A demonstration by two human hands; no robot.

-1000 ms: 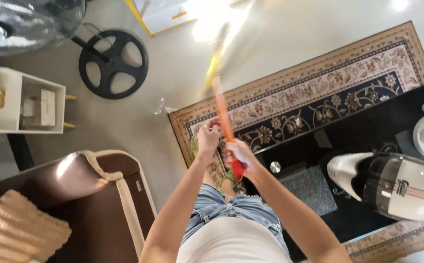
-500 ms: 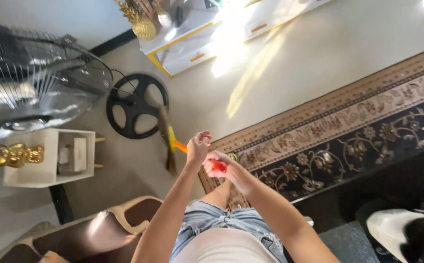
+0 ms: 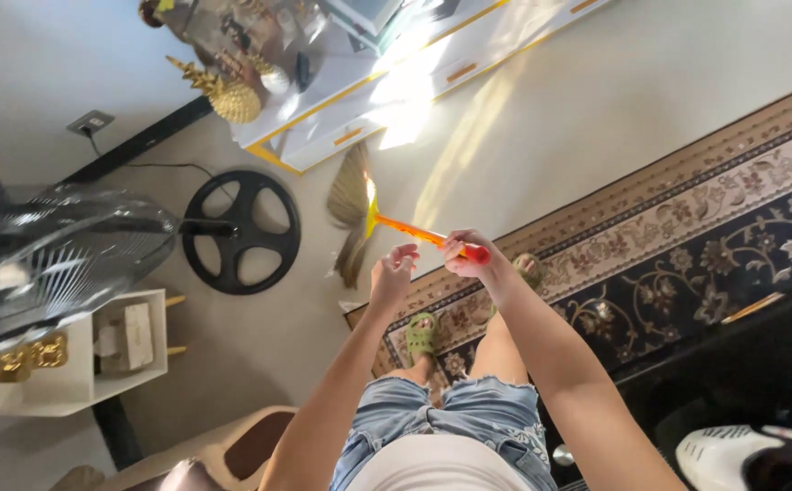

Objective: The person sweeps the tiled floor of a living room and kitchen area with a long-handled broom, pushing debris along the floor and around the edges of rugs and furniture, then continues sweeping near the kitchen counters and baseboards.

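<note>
The broom [image 3: 373, 216] stretches from the right hand [image 3: 465, 255], which grips the handle's near end, out to its bristle head over the bare floor [image 3: 596, 100], with the left hand [image 3: 392, 275] just left of the handle and below it. Left of the bristles lies the fan base [image 3: 241, 232] on the floor, the fan head [image 3: 55, 259] farther left above a small shelf unit [image 3: 86, 350]. A low cabinet [image 3: 396, 82] stands beyond the broom, and the rug [image 3: 687, 227] spreads to the right beneath the person's feet.

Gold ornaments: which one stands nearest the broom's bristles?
The gold pineapple on the white cabinet, just above the broom; the other gold figures sit far left.
</note>
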